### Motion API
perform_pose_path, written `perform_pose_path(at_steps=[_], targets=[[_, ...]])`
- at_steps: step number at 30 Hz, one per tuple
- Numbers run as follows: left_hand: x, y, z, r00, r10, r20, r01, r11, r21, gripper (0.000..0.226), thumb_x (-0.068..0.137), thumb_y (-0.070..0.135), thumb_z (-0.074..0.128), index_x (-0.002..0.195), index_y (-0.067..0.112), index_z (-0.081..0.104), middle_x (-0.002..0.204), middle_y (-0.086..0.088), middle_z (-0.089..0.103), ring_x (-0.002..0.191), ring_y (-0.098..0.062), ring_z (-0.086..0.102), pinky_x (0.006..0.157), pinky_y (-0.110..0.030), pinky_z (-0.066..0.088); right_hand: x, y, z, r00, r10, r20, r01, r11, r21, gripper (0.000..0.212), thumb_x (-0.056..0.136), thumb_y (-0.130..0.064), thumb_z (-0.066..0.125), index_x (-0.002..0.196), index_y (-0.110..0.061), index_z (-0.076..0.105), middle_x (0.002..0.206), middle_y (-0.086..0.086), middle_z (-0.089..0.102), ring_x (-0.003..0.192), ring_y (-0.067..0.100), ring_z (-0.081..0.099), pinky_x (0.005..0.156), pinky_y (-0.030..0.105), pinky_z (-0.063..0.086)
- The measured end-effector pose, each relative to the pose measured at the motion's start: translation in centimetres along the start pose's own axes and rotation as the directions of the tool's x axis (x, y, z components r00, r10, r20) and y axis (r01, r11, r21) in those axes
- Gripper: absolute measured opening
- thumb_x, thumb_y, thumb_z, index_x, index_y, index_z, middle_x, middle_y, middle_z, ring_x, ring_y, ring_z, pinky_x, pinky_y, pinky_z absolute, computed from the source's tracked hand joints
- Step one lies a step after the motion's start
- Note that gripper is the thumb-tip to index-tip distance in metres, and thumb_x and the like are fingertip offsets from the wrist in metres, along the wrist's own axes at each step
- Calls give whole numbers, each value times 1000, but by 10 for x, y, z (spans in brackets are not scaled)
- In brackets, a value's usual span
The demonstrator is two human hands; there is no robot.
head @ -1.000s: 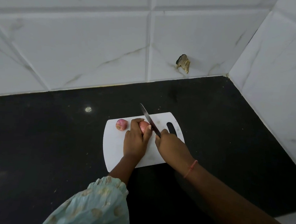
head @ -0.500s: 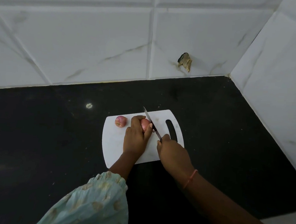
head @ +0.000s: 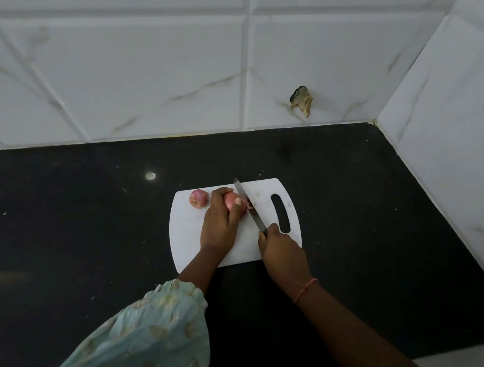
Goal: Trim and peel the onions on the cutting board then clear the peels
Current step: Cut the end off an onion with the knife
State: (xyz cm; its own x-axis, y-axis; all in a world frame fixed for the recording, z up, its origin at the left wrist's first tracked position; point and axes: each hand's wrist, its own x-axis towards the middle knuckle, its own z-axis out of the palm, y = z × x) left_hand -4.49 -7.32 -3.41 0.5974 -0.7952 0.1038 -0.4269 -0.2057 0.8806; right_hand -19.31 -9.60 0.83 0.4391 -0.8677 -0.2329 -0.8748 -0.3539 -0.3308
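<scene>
Onion on the white cutting board, pinned under the left hand: fingers curled over its top and far side, thumb pressed on the near face, a closed grip on the onion. Knife held by the right hand, fingers wrapped shut round the handle, the handle itself hidden in the fist. Blade slanting from the fist up and away to the far left, edge down against the right end of the held onion, tip reaching past it toward the far edge of the board. Small reddish trimmed bit just at the blade, touching or nearly touching the onion's right end; cannot tell whether fully severed. Second onion, pinkish, skin on, loose on the board's far left corner, just beside the left hand's knuckles and apart from the blade. Board lying on a black surface, its slot handle to the right, just beyond the right hand. Thin orange band round the right wrist. Pale green patterned sleeve on the left arm, ending below the wrist. White marbled tile wall behind and to the right of the surface, with a brownish chipped patch low on the back wall. Small pale speck on the surface, well left of the board.
</scene>
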Motion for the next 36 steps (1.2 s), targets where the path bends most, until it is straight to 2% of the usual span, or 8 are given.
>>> perform_pose_path(at_steps=[6, 11, 17, 22, 24, 29, 32, 36], targets=[[-3, 3, -3, 1000, -27, -12, 26, 996, -90, 33, 98, 54, 34, 126, 37, 38, 123, 8, 55, 110, -11, 58, 94, -28, 46, 2, 6, -11, 997, 78, -11, -77, 992, 103, 33, 105, -39, 32, 112, -12, 48, 96, 6, 66, 91, 26, 65, 66, 33, 40], [-4, 4, -2, 1000, -12, -13, 11, 997, -77, 32, 100, 44, 36, 128, 32, 41, 118, 9, 54, 103, -5, 57, 94, -28, 46, -3, 5, -19, 982, 15, -189, 4, 995, 100, 33, 103, -45, 29, 108, -18, 47, 81, -2, 61, 76, 20, 66, 68, 41, 55], [-4, 5, -2, 1000, 28, -10, -28, 999, -40, 37, 96, 46, 42, 129, 28, 43, 121, 8, 56, 107, -9, 58, 95, -29, 48, -7, -3, -25, 978, 27, -205, 7, 987, 161, 33, 103, -45, 30, 108, -17, 47, 76, -6, 54, 76, 19, 64, 66, 38, 52], [-3, 5, 0, 999, 44, -19, -43, 999, 6, 31, 95, 45, 46, 124, 35, 41, 118, 12, 56, 98, -1, 58, 91, -24, 48, -17, -11, -21, 992, -46, -114, 53, 997, 56, 34, 104, -44, 28, 110, -16, 47, 91, 2, 63, 76, 17, 58, 54, 27, 33], [-3, 6, 0, 998, 58, -12, -58, 998, 5, 34, 93, 44, 49, 125, 32, 42, 117, 12, 55, 97, 1, 57, 88, -20, 47, -20, -10, -18, 995, -32, -99, 36, 998, 43, 35, 105, -43, 27, 111, -15, 46, 94, 3, 64, 83, 19, 63, 59, 29, 36], [-2, 4, -2, 992, 127, 26, -127, 992, 9, 42, 89, 45, 53, 125, 24, 48, 120, 5, 58, 101, -10, 59, 85, -17, 48, -17, -9, -20, 999, -17, -28, 18, 998, 63, 34, 104, -42, 28, 110, -13, 47, 92, 5, 63, 86, 23, 63, 68, 35, 44], [0, 0, 0, 993, 107, 50, -109, 994, 24, 44, 88, 52, 50, 125, 30, 45, 120, 7, 60, 101, -11, 62, 86, -23, 53, -11, -8, -25, 999, -21, 35, 17, 994, 110, 34, 105, -40, 30, 108, -12, 48, 85, 0, 55, 79, 19, 58, 67, 35, 45], [1, -1, 1, 996, 56, 64, -59, 997, 42, 35, 93, 50, 49, 123, 37, 36, 119, 12, 55, 101, -10, 60, 83, -19, 47, 0, -18, -25, 999, -23, 35, 21, 998, 55, 32, 105, -37, 29, 111, -11, 48, 86, 2, 57, 78, 19, 59, 65, 31, 42]])
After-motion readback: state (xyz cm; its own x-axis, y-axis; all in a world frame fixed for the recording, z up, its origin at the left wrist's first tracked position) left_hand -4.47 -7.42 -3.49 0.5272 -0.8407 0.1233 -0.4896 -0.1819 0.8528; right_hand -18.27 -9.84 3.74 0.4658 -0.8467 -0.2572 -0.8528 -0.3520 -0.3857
